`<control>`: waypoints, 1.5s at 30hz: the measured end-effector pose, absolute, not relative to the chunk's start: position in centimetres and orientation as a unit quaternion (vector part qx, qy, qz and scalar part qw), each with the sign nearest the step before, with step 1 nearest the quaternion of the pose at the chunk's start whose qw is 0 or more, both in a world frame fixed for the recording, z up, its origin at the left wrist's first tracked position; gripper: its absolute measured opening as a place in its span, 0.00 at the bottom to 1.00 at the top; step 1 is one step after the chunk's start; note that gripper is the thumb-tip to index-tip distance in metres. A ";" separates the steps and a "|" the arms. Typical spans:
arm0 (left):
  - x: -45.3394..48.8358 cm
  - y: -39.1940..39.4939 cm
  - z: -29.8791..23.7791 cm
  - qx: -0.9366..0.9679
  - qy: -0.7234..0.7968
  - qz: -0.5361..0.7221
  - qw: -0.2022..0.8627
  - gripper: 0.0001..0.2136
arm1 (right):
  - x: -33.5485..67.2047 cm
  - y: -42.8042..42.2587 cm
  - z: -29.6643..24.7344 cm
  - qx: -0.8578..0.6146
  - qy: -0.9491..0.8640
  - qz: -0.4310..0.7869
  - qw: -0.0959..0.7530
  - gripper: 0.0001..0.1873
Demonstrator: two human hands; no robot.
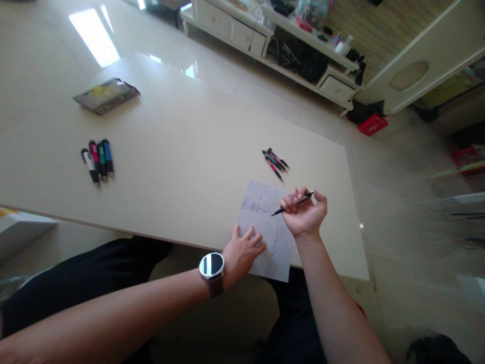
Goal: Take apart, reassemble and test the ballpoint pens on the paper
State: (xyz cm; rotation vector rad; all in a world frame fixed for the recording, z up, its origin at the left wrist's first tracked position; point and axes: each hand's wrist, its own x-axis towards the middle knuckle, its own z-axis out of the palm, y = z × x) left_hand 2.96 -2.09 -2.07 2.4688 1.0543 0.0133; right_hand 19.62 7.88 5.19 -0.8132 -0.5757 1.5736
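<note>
A sheet of paper (265, 227) covered in places with small writing lies at the table's near edge, its lower corner jutting past it. My left hand (244, 250), with a round watch (212, 266) on the wrist, rests on the paper with fingers spread. Above the sheet's right side, my right hand (306, 215) is turned palm up, its fingers closed around a dark pen (291, 204). The pen's tip points left over the paper; whether it touches cannot be made out. Just beyond the sheet lies a small group of slim pens (275, 164).
Several thicker pens (97, 162) lie side by side on the left of the pale table (182, 151). Behind them sits a grey and yellow packet (107, 96). A white cabinet (242, 33) stands across the floor, and a red box (373, 124) is near its right end.
</note>
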 end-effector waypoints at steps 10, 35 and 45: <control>3.3 -2.4 -1.1 0.870 0.429 -0.009 0.242 0.25 | 19.7 7.6 5.3 -0.350 -0.251 0.684 0.588 0.17; 3.9 -3.3 -1.0 0.866 0.460 -0.014 0.194 0.22 | 19.1 6.6 -3.2 -0.608 -0.594 0.431 0.304 0.11; 3.9 -3.3 -1.0 0.869 0.455 -0.014 0.196 0.21 | 19.0 6.3 -3.6 -0.606 -0.670 0.355 0.241 0.06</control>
